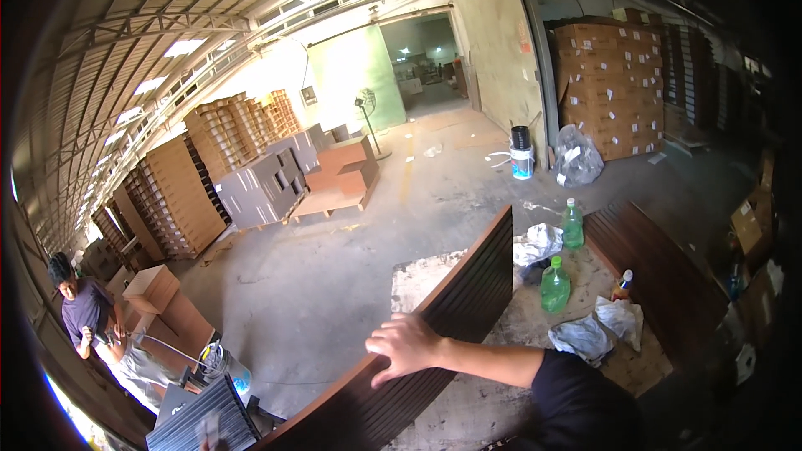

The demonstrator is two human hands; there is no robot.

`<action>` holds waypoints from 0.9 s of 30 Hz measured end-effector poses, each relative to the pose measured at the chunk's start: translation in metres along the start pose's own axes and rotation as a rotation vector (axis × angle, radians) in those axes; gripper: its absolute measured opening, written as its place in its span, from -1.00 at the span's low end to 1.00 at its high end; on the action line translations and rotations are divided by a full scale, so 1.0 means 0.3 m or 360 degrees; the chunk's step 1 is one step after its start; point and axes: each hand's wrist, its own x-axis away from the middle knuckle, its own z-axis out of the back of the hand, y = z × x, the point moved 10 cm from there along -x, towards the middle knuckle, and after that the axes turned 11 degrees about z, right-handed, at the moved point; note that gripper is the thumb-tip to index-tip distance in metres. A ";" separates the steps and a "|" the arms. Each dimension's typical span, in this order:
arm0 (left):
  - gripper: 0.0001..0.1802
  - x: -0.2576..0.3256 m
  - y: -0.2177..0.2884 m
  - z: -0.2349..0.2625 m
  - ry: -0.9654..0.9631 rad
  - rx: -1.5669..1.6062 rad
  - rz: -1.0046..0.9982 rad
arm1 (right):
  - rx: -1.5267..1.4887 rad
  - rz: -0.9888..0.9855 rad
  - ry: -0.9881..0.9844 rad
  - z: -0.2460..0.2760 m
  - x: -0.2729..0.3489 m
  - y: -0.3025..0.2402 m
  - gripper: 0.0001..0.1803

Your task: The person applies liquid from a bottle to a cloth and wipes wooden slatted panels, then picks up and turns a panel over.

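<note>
A long, dark brown grooved panel (451, 301) stands tilted on its edge, running from the lower left up toward the middle right. My right hand (405, 347) is closed over its upper edge, fingers on the far side and thumb on the near grooved face. The dark-sleeved right forearm reaches in from the lower right. I cannot see my left hand; the panel's near end runs out of the picture at the bottom. Beneath the panel is a worn, stained work surface (468, 418).
On the work surface are green bottles (555, 286), a small brown bottle (621, 286) and crumpled cloths (581, 341). Another brown panel (652, 276) lies to the right. A person (88, 313) stands at the far left near a grey grooved piece (205, 418). Stacked cartons (610, 88) stand behind.
</note>
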 end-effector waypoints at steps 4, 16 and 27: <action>-0.63 0.007 -0.349 0.132 0.0128 0.0561 0.0705 | 0.0021 -0.0052 -0.0001 0.012 -0.021 -0.017 -0.31; -0.65 -0.092 -0.473 0.093 0.0172 0.1202 0.0857 | 0.0222 0.0415 0.0433 0.130 -0.078 -0.209 -0.22; -0.62 -0.415 -0.180 0.370 0.0534 0.1457 0.0277 | -0.0074 -0.0040 0.1107 0.623 -0.162 -0.049 -0.42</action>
